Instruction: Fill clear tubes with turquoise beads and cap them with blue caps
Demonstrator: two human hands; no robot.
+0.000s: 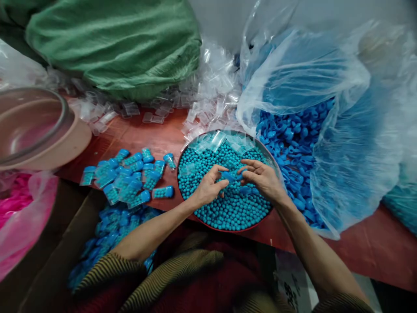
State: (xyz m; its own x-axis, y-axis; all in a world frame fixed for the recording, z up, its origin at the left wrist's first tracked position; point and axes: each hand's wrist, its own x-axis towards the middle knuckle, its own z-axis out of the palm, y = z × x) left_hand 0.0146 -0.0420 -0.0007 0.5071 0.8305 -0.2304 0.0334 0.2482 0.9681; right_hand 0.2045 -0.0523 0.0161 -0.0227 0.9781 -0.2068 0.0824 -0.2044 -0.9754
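Observation:
Above the round tray [224, 230] of turquoise beads [224, 213], my two hands face each other. My left hand [210, 184] has its thumb and index finger around a blue cap [227, 176]; whether a clear container is attached to it is hard to tell against the beads. In my right hand [262, 177], the fingertips pinch another small blue cap [242, 171]. More blue caps [248, 190] lie on the beads below that hand. Clear empty containers [216, 141] rest at the tray's far edge. Filled, capped containers [130, 176] are heaped left of the tray.
Loose blue caps [293, 130] spill from a large translucent bag [355, 174] on the right. Clear containers [215, 100] pile up behind, near a green sack [114, 43]. Basins [74, 139] stand left, above pink pieces [14, 195]. More filled containers [114, 230] sit below the red table's edge [358, 248].

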